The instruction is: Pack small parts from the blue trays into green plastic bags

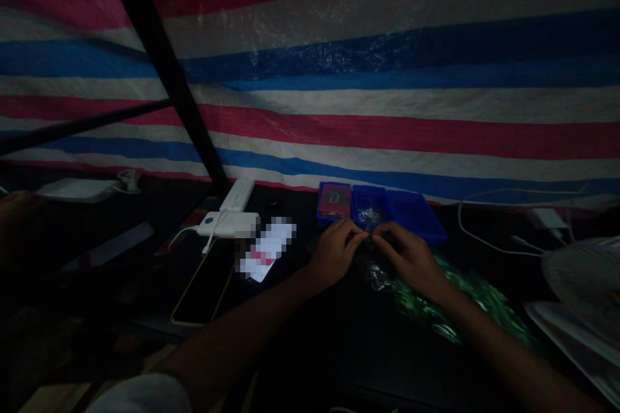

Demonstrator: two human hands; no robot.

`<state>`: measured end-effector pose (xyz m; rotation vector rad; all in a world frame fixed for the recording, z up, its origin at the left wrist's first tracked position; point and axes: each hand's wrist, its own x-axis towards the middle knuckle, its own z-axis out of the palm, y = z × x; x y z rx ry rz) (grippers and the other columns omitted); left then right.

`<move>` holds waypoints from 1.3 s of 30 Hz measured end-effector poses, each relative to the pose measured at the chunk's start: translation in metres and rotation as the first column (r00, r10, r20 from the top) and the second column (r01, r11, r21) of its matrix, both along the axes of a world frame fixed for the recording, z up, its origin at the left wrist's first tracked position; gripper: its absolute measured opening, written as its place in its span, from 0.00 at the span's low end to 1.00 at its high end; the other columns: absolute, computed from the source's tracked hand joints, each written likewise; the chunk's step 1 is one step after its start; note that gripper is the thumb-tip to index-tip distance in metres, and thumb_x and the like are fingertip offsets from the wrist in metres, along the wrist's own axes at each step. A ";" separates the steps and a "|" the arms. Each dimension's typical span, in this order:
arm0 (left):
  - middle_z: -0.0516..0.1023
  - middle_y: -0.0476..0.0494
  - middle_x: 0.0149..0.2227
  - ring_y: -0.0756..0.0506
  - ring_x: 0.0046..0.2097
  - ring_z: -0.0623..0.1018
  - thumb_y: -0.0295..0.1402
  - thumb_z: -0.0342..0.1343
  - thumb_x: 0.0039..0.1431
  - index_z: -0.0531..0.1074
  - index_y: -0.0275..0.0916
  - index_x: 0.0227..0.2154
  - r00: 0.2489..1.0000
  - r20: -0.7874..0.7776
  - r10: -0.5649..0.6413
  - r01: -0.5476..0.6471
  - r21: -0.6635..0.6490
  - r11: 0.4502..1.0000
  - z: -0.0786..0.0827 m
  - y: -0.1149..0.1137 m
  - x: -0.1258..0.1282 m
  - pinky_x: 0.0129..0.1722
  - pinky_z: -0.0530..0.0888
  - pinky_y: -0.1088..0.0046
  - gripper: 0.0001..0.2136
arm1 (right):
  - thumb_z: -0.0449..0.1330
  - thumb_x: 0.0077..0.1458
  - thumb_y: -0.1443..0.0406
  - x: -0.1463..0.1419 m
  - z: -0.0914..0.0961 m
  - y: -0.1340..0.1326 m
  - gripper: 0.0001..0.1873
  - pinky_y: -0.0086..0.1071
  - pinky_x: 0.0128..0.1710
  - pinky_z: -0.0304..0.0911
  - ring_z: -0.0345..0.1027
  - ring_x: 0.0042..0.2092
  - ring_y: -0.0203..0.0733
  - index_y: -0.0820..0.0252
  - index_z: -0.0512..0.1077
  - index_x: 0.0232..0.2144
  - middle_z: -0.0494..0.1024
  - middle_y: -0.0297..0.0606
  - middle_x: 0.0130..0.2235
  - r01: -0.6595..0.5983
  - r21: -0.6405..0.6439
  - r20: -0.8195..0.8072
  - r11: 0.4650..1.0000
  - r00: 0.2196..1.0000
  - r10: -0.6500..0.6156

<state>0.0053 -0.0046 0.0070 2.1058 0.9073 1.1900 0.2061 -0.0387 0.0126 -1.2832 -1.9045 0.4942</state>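
Beside the left hand (334,251), a pixelated white card (267,249) is unreadable.

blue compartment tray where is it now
In the head view the blue compartment tray sits just beyond the left hand and right hand, at the foot of the striped tarp, with a white power bank to its left.

Nothing legible: the white card (267,250) just left of the left hand (334,251) is pixelated — the blue mark (209,221) on the white power bank (227,224) is unreadable.
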 end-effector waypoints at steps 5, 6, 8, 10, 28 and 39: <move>0.78 0.46 0.38 0.46 0.41 0.76 0.34 0.52 0.72 0.73 0.39 0.37 1.000 -0.019 0.014 -0.014 -0.002 1.000 0.003 -0.001 0.001 0.45 0.72 0.69 0.08 | 0.54 0.70 0.53 0.000 0.000 -0.001 0.14 0.34 0.37 0.68 0.74 0.37 0.44 0.55 0.72 0.42 0.79 0.38 0.37 0.005 0.003 -0.010 1.000 1.000 -0.005; 0.78 0.46 0.38 0.46 0.41 0.76 0.34 0.52 0.72 0.73 0.39 0.37 1.000 -0.020 0.020 -0.020 -0.001 1.000 0.003 -0.001 0.001 0.45 0.72 0.69 0.08 | 0.54 0.70 0.53 0.000 0.000 -0.001 0.14 0.34 0.36 0.67 0.73 0.36 0.44 0.55 0.72 0.42 0.79 0.37 0.36 0.010 -0.006 -0.015 1.000 1.000 -0.010; 0.77 0.46 0.38 0.46 0.41 0.76 0.33 0.52 0.72 0.73 0.39 0.38 0.999 -0.025 0.028 -0.028 0.004 1.000 0.002 -0.001 0.001 0.45 0.71 0.70 0.07 | 0.56 0.69 0.53 0.000 0.000 -0.002 0.13 0.33 0.34 0.67 0.72 0.34 0.42 0.55 0.71 0.43 0.78 0.36 0.35 0.025 -0.020 -0.033 0.999 0.999 -0.026; 0.77 0.46 0.38 0.46 0.41 0.75 0.33 0.52 0.72 0.73 0.39 0.38 0.999 -0.034 0.030 -0.030 0.014 0.999 0.001 -0.001 0.001 0.45 0.71 0.70 0.07 | 0.58 0.67 0.53 -0.001 0.000 -0.002 0.13 0.33 0.34 0.66 0.71 0.34 0.42 0.54 0.71 0.44 0.77 0.35 0.35 0.034 -0.036 -0.052 0.999 0.998 -0.036; 0.76 0.44 0.43 0.44 0.48 0.76 0.33 0.50 0.73 0.75 0.40 0.44 0.999 -0.016 -0.038 0.040 0.105 0.994 0.001 0.000 -0.001 0.51 0.72 0.67 0.08 | 0.59 0.67 0.55 -0.001 0.002 0.001 0.11 0.32 0.34 0.62 0.68 0.34 0.41 0.55 0.72 0.43 0.75 0.34 0.34 -0.006 0.018 -0.074 1.000 0.997 0.007; 0.75 0.45 0.40 0.44 0.43 0.74 0.35 0.55 0.71 0.73 0.40 0.43 0.995 -0.079 -0.052 0.060 0.103 0.993 -0.005 0.003 0.000 0.46 0.71 0.67 0.06 | 0.58 0.67 0.57 0.000 0.000 0.003 0.09 0.32 0.35 0.60 0.66 0.35 0.41 0.56 0.71 0.38 0.73 0.34 0.34 0.003 0.057 -0.123 0.998 0.992 0.004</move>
